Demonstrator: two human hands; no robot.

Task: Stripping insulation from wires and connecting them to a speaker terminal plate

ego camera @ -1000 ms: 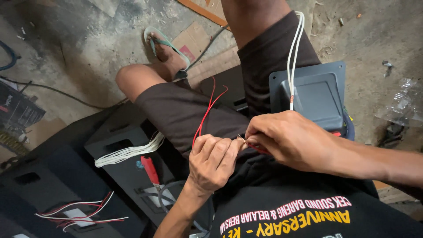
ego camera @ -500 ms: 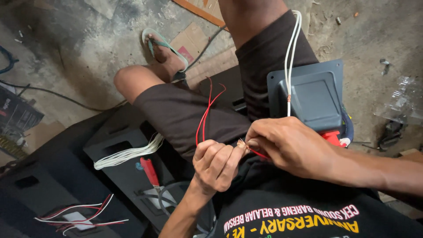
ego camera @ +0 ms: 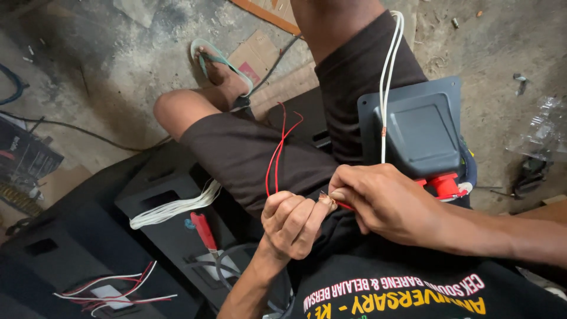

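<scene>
Because the thin red wires [ego camera: 276, 155] look light and limp, they are likely best pinched close to their bare ends, where both hands meet over the lap. The left hand [ego camera: 292, 221] and right hand [ego camera: 381, 201] are closed, fingertips nipping those ends; a grey panel [ego camera: 420, 133] crowds the right, with open floor [ego camera: 106, 71] ahead.
</scene>
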